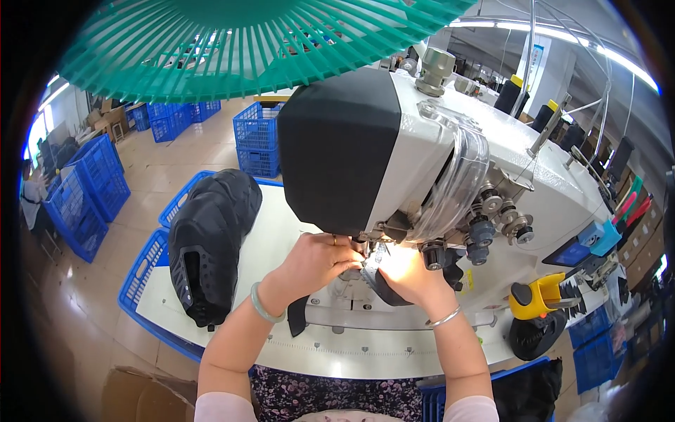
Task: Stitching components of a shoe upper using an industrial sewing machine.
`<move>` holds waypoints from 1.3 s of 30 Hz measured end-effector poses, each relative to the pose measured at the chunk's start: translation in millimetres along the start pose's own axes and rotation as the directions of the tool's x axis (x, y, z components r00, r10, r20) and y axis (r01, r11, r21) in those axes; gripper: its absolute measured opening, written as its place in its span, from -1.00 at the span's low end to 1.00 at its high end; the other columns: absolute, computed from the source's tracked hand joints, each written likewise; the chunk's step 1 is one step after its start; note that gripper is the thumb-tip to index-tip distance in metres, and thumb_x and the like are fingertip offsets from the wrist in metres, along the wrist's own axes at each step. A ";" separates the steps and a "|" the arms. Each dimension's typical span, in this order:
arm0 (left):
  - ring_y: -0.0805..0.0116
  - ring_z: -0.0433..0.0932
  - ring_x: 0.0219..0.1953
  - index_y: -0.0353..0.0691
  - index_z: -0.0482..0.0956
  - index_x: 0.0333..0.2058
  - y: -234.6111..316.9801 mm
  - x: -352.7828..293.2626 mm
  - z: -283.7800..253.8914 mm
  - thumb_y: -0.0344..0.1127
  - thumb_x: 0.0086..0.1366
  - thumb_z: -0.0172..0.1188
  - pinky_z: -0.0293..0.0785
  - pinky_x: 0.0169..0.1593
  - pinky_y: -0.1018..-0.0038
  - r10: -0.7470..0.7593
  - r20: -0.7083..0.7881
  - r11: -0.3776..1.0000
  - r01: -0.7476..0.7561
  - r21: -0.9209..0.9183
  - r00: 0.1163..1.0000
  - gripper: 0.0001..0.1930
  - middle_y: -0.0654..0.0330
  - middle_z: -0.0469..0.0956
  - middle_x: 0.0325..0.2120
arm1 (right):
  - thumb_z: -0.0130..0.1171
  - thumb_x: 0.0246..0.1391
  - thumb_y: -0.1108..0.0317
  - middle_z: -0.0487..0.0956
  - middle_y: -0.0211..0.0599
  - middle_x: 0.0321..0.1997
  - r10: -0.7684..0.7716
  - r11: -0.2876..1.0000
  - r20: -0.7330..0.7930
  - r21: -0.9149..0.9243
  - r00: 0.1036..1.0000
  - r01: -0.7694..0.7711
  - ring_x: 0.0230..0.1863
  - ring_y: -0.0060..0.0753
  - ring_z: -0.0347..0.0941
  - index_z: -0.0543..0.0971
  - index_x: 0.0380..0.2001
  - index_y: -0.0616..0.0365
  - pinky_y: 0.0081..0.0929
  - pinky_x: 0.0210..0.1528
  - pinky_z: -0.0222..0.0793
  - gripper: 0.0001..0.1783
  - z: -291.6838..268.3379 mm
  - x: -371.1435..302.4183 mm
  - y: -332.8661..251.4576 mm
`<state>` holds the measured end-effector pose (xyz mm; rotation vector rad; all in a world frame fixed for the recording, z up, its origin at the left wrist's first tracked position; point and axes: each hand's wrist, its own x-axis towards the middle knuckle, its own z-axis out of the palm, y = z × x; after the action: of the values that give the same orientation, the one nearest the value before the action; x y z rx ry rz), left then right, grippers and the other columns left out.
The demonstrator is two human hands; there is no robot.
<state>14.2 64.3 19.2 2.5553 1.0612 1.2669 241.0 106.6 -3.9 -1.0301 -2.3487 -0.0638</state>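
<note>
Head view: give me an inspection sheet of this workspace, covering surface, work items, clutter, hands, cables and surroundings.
Surface: pale table, with ruler-like marks along its near edge.
Work items: black piece under the white sewing machine.
Clutter: nested black uppers on the table's left; dark strip near the front; yellow holder at right.
Hands: left hand pinches the black piece's left edge; right hand at its right side, fingers washed out by glare.
Cables: thin strand at upper right; cable or thread, cannot tell.
Surroundings: green ribbed cover overhead, blue crates on the tiled floor, a person at far left.
</note>
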 end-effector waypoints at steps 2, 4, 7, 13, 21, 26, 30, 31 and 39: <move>0.28 0.63 -0.40 -0.21 0.68 -0.42 3.0 0.3 0.1 -0.42 0.03 0.35 0.58 -0.29 0.47 0.006 -0.018 0.999 -0.005 0.048 1.000 -0.90 0.25 0.66 -0.37 | 0.17 -0.01 0.09 0.62 -0.16 -0.47 -0.030 0.997 0.016 -0.067 0.999 0.031 -0.42 -0.01 0.56 0.60 -0.32 0.02 -0.21 -0.42 0.47 -0.72 -3.7 0.8 -5.1; 0.28 0.64 -0.38 -0.19 0.68 -0.41 7.1 -0.7 -2.5 -0.42 0.02 0.36 0.58 -0.29 0.48 0.010 0.003 0.996 -0.010 0.085 1.000 -0.90 0.26 0.66 -0.37 | 0.21 -0.03 0.32 0.60 -0.23 -0.30 0.007 0.983 0.051 -0.185 0.999 0.002 -0.33 -0.17 0.53 0.61 -0.23 0.10 -0.26 -0.25 0.47 -0.75 -11.6 -0.7 -16.4; 0.30 0.64 -0.37 -0.14 0.70 -0.38 -0.1 -11.2 -6.6 -0.41 0.01 0.37 0.59 -0.30 0.48 0.030 -0.005 0.998 -0.029 0.061 1.000 -0.86 0.27 0.64 -0.35 | 0.28 -0.09 0.24 0.57 -0.22 -0.14 -0.101 0.964 -0.212 -0.263 0.972 0.043 -0.17 -0.14 0.52 0.59 -0.10 0.11 -0.25 -0.19 0.47 -0.58 -21.2 -15.3 -49.0; 0.37 0.63 -0.39 -0.04 0.71 -0.28 1.9 -16.5 -5.4 -0.34 0.00 0.39 0.57 -0.35 0.47 0.114 -0.007 0.989 -0.113 0.095 0.993 -0.77 0.28 0.61 -0.28 | 0.26 -0.47 0.57 0.50 -0.05 0.04 -0.210 0.968 -0.248 -0.186 0.946 0.166 0.05 0.02 0.40 0.47 0.05 0.31 0.01 0.20 0.24 -0.23 5.1 -35.3 -32.9; 0.42 0.51 -0.52 -0.01 0.67 -0.21 13.4 -23.6 3.5 -0.18 0.01 0.39 0.51 -0.41 0.49 0.137 -0.012 0.941 -0.126 0.313 0.991 -0.68 0.32 0.53 -0.24 | 0.13 -0.38 0.67 0.55 -0.01 -0.06 -0.204 0.979 -0.326 -0.057 0.923 0.196 -0.04 0.04 0.46 0.53 -0.02 0.27 -0.15 0.05 0.37 -0.35 11.4 -25.1 -24.0; 0.43 0.52 -0.49 -0.03 0.66 -0.18 11.7 -23.1 9.2 -0.16 -0.01 0.40 0.51 -0.39 0.49 0.165 -0.069 0.934 -0.134 0.332 0.984 -0.63 0.29 0.50 -0.21 | 0.12 -0.39 0.69 0.59 -0.09 -0.13 -0.202 0.979 -0.361 -0.043 0.910 0.201 -0.09 -0.01 0.50 0.57 -0.05 0.24 -0.17 0.02 0.40 -0.37 14.0 -19.9 -19.0; 0.42 0.54 -0.47 -0.02 0.66 -0.15 6.9 -21.9 12.4 -0.16 -0.03 0.41 0.52 -0.39 0.49 0.197 -0.097 0.929 -0.154 0.336 0.976 -0.61 0.29 0.52 -0.21 | 0.17 -0.36 0.65 0.60 -0.14 -0.19 -0.226 0.974 -0.328 -0.098 0.917 0.205 -0.20 -0.08 0.52 0.56 -0.01 0.17 -0.21 -0.05 0.42 -0.34 25.2 -19.7 -3.0; 0.41 0.55 -0.46 -0.01 0.66 -0.15 4.9 -21.0 12.5 -0.17 -0.04 0.42 0.53 -0.39 0.48 0.193 -0.108 0.937 -0.151 0.314 0.975 -0.60 0.28 0.53 -0.21 | 0.17 -0.36 0.65 0.60 -0.14 -0.19 -0.226 0.974 -0.328 -0.099 0.917 0.204 -0.20 -0.08 0.52 0.56 -0.01 0.17 -0.21 -0.05 0.42 -0.34 26.4 -19.5 -0.6; 0.34 0.61 -0.39 -0.01 0.69 -0.26 -0.1 -16.9 12.5 -0.26 -0.02 0.41 0.56 -0.34 0.43 0.099 -0.146 0.993 -0.089 0.074 0.984 -0.72 0.25 0.59 -0.21 | 0.24 -0.38 0.55 0.59 -0.20 -0.23 -0.254 0.958 -0.224 -0.190 0.941 0.213 -0.23 -0.14 0.53 0.56 0.01 0.12 -0.23 -0.09 0.43 -0.32 29.0 -21.4 13.5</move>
<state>16.3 56.3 -0.2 2.6236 1.0361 1.4927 248.0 109.5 -41.6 -0.7595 -2.2506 -0.4567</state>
